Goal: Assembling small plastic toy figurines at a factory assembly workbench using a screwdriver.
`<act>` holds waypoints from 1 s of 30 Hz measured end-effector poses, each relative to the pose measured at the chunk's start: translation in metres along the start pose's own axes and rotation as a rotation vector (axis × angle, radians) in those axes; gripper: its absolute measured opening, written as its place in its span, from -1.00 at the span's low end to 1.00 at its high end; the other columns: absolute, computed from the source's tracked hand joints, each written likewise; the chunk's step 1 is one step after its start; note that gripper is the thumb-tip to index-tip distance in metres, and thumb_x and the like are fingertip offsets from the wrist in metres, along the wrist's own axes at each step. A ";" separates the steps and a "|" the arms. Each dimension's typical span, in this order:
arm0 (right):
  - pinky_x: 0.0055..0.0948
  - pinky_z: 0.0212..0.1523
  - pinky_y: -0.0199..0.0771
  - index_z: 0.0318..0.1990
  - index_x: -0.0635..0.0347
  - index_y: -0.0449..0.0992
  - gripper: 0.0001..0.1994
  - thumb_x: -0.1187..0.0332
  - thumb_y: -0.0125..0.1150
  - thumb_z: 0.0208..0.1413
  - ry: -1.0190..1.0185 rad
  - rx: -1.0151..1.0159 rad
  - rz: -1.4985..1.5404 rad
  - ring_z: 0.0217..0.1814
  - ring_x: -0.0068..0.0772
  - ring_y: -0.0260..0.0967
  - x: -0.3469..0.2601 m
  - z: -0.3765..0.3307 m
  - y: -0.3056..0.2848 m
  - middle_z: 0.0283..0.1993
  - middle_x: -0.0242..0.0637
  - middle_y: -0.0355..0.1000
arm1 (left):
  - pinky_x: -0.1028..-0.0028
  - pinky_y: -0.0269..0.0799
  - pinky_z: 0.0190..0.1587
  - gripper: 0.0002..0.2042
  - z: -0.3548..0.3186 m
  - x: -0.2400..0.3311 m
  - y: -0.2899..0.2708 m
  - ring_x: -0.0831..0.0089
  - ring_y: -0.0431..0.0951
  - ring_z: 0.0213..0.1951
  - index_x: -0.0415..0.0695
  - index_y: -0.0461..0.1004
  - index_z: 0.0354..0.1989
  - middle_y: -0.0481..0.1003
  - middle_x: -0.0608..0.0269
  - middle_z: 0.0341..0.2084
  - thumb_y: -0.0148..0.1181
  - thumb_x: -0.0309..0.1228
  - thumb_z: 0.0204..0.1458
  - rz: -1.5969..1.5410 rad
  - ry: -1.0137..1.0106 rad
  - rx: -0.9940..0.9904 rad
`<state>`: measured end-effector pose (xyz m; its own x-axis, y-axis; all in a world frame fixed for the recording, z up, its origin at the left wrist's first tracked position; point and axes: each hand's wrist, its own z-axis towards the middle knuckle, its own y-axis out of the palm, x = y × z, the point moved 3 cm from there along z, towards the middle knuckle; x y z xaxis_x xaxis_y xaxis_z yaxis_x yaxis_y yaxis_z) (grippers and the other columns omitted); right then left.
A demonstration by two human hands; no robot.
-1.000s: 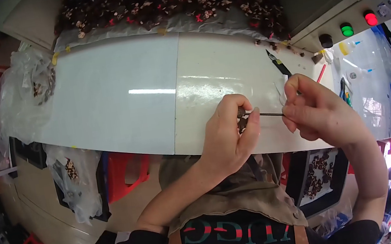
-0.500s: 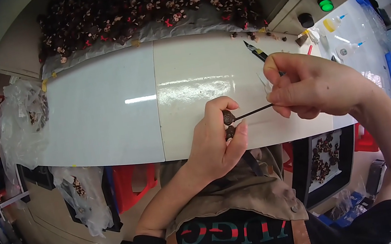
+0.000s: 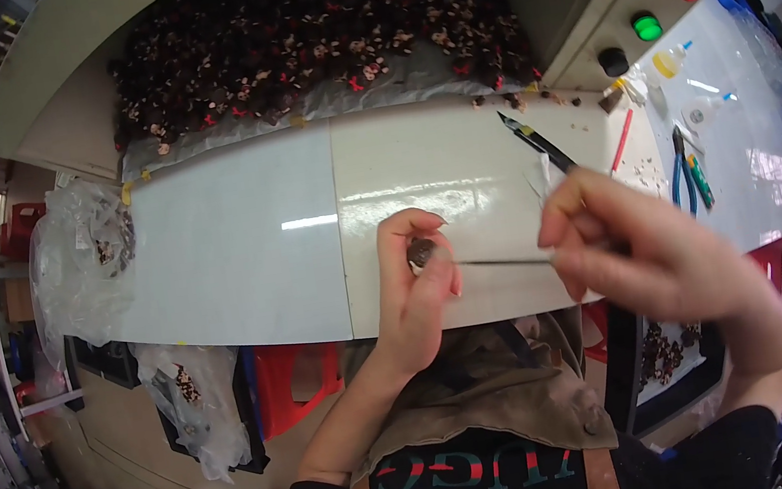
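Cupped in my left hand (image 3: 413, 287) is a small, round, dark brown piece (image 3: 421, 253) with a pale patch at its lower edge. The thumb lies across it and hides part of it. A thin dark rod (image 3: 505, 261) runs from beside this piece to the fingers of my right hand (image 3: 639, 243), which is blurred by motion but closed round the rod's end. Both hands are above the near part of the white table (image 3: 231, 258). A black craft knife (image 3: 535, 139) lies just beyond my right hand.
Many small dark figures (image 3: 311, 44) are heaped on a grey sheet at the back. To the right are a red stick (image 3: 621, 141), pliers (image 3: 682, 168), a green-handled tool (image 3: 701, 182) and two small bottles (image 3: 670, 61). A plastic bag (image 3: 81, 266) overhangs the left edge; control buttons (image 3: 647, 27) are back right.
My left hand has moved left and turned, its thumb closing over the piece; of two dark pieces, one now shows. My right hand has lowered with the rod. The view has shifted slightly.
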<state>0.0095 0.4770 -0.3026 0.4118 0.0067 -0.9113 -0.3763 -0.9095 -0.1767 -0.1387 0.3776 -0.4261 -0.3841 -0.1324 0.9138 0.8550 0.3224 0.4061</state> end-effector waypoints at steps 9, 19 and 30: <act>-0.63 -0.36 0.34 -0.19 0.32 0.43 -0.83 0.59 0.05 0.02 -0.141 0.349 -0.233 -0.42 -0.62 0.36 0.067 -0.001 0.030 -0.45 -0.35 0.41 | 0.64 0.16 -0.42 -0.55 -0.001 -0.014 -0.011 0.67 0.18 -0.46 -0.13 0.09 -0.04 0.20 0.37 -0.45 0.15 -0.55 -0.10 0.268 0.077 -0.167; -0.56 -0.38 0.42 -0.24 0.29 0.45 -0.81 0.65 0.10 -0.06 -0.245 0.324 -0.338 -0.42 -0.48 0.44 0.079 0.006 0.042 -0.39 -0.26 0.45 | 0.68 0.09 -0.43 -0.50 -0.001 -0.010 -0.013 0.72 0.14 -0.47 -0.15 0.15 -0.03 0.17 0.43 -0.46 0.31 -0.36 -0.08 0.390 0.004 -0.161; -0.56 -0.39 0.42 -0.26 0.30 0.47 -0.83 0.64 0.12 -0.06 -0.252 0.311 -0.392 -0.43 -0.48 0.44 0.074 0.010 0.050 -0.38 -0.26 0.46 | 0.67 0.12 -0.44 -0.61 -0.009 -0.007 -0.019 0.72 0.16 -0.49 -0.16 0.21 -0.10 0.20 0.43 -0.49 0.27 -0.39 -0.04 0.433 0.039 -0.140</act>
<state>0.0125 0.4364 -0.3824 0.3732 0.4536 -0.8093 -0.4777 -0.6539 -0.5868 -0.1489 0.3636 -0.4397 0.0305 -0.0496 0.9983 0.9737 0.2269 -0.0185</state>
